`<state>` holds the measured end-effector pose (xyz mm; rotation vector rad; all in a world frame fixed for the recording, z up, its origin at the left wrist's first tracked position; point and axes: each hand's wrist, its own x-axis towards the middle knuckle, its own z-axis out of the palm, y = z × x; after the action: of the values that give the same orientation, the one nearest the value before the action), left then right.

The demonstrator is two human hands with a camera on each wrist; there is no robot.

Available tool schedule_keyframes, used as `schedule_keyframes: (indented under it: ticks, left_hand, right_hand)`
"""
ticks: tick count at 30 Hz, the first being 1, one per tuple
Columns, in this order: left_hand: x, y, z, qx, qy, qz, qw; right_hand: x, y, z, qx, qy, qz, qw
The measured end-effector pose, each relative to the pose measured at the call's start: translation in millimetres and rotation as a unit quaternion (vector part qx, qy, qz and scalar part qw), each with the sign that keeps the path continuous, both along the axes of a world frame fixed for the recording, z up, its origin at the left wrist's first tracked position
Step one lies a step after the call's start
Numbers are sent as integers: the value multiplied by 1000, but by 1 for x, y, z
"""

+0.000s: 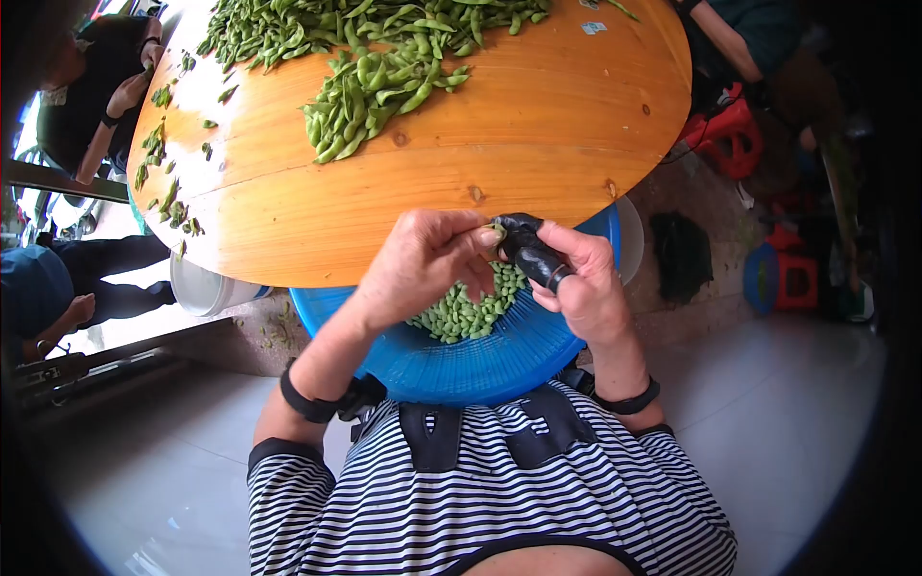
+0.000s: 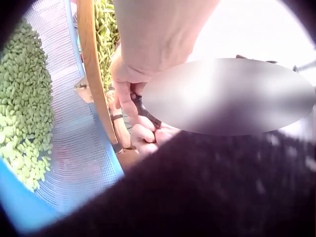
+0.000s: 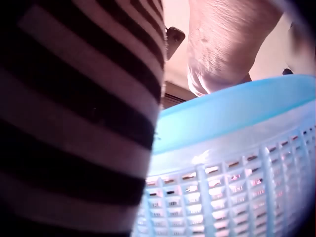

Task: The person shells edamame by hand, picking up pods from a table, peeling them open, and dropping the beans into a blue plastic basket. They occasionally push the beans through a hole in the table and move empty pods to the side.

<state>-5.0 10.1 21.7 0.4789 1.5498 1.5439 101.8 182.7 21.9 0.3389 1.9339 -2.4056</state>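
Left hand [image 1: 418,264] and right hand [image 1: 588,283], black covers [image 1: 538,261] on right digits, meet at fingertips, both pinching what looks like a green pod [image 1: 496,228], mostly hidden. Pod's above blue basket [image 1: 461,382] holding shelled beans [image 1: 466,315]; more pods [image 1: 360,101] heaped on wooden table [image 1: 288,216].

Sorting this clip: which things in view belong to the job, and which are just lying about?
Apparently part of the job:
soybean pods
shelled beans
blue mesh basket
wooden table
black finger covers on the right hand

Apparently just lying about:
red plastic stool
small paper pieces on the table
dark bundle
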Motion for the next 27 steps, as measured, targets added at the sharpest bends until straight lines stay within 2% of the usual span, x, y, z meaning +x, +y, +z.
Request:
schedule_keyframes:
  ticks: [1,2,6,7,8,9,11,13,15,18,21,23,24,25,26,27]
  left_hand:
    - [-8,-4,6,7,-44,-48,998]
    - [-13,-7,10,6,-55,-83,995]
    - [-11,-3,1,13,-110,-61,992]
    - [-7,-1,-3,42,-150,-19,988]
    - [-4,1,-6,70,-191,22,979]
    - [0,4,-12,70,-192,22,979]
    - [8,8,-22,150,-214,78,962]
    - [14,15,-19,153,-213,98,960]
    - [19,17,-21,157,-210,117,958]
    - [25,18,-29,186,-218,139,948]
    - [28,17,-25,150,-154,175,961]
    - [25,13,-17,23,-54,128,990]
    - [26,13,-15,9,-28,134,991]
    - [25,12,-12,8,-28,134,991]
    - [21,10,-9,6,-62,113,992]
    - [17,7,-7,3,-95,92,991]
  right_hand:
    - [-1,5,0,-138,-64,34,988]
    - [-2,8,-2,-180,-40,44,982]
    - [-2,5,-3,-173,-55,28,983]
    - [-2,-3,-2,-26,-5,-6,1000]
    - [-2,-9,-3,123,44,-40,991]
    - [-2,-10,-4,123,43,-40,991]
    - [-2,-13,-9,272,121,-62,953]
    - [-2,-14,-6,269,126,-74,952]
    - [0,-13,-2,397,127,-75,906]
    - [-1,-24,2,389,185,-111,896]
    - [2,-26,-12,420,191,-114,880]
    - [0,-21,-18,401,212,-120,883]
    - [1,-17,-9,236,111,-79,962]
    - [1,-12,-5,61,5,-34,998]
    - [3,-6,-16,-50,0,-27,998]
    - [3,-2,-22,-50,0,-27,998]
